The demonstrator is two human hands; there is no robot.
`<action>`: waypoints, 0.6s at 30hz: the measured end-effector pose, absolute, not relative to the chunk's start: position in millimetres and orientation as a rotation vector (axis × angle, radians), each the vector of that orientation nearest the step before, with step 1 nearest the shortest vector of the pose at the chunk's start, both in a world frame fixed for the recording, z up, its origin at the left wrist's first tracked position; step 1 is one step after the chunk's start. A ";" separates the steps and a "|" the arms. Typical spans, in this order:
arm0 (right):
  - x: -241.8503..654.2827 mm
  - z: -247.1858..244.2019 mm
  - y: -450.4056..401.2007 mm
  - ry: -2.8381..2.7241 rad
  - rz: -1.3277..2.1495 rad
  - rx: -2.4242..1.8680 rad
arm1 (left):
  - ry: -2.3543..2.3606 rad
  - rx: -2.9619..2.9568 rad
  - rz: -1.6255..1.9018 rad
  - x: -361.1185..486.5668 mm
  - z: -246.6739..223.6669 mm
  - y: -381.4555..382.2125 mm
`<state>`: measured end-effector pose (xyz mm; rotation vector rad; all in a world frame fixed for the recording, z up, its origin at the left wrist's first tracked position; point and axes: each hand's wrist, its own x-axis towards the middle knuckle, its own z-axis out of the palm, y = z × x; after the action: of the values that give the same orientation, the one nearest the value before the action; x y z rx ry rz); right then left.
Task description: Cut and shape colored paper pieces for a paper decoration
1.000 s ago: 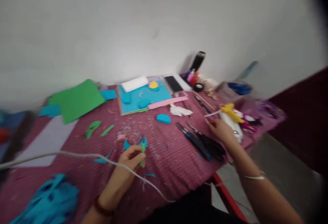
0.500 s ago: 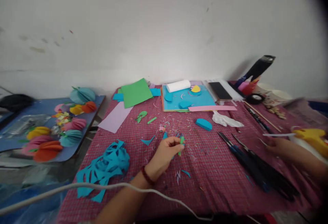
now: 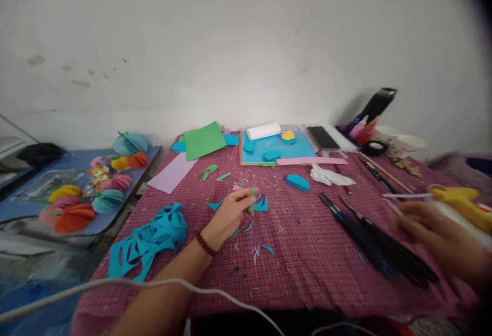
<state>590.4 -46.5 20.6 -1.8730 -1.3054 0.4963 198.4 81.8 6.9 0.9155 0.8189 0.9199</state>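
Near the middle of the red checked cloth, my left hand (image 3: pixel 230 213) pinches a small green paper strip (image 3: pixel 252 198) upright between thumb and fingers. Blue paper scraps (image 3: pixel 262 204) lie beside and beyond its fingertips. My right hand (image 3: pixel 426 226) is at the right, blurred, just below the yellow glue gun (image 3: pixel 457 200). A thin whitish piece (image 3: pixel 394 207) shows at its fingertips; its exact hold is hard to make out. The black-handled scissors (image 3: pixel 369 238) rest between the hands. Green leaf shapes (image 3: pixel 208 172) and another green strip (image 3: pixel 223 176) lie farther back.
Cut blue paper (image 3: pixel 154 238) is heaped at the left. A white cable (image 3: pixel 184 282) crosses the front. Behind are a green sheet (image 3: pixel 203 141), a phone (image 3: pixel 323 138) and paper cups (image 3: pixel 407 145). Paper pumpkins (image 3: pixel 75 218) sit on the blue side table (image 3: pixel 144 172).
The camera view has shifted slightly. My left hand has moved a little left with the green strip still pinched. My right hand is more blurred and still near the glue gun.
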 end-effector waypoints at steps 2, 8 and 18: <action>545.4 38.5 -47.7 -1.351 0.783 -1.642 | 0.819 0.910 0.954 203.2 13.7 81.2; 438.1 66.5 -1.6 -1.543 0.867 -1.162 | 0.879 1.138 1.141 229.2 24.3 83.9; 364.9 35.6 56.3 -1.468 1.029 -0.912 | 0.740 1.158 1.297 237.0 20.8 79.8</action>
<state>364.9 56.3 35.6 -0.9120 -1.4682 1.0291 237.0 79.8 20.8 1.1583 0.7399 1.2966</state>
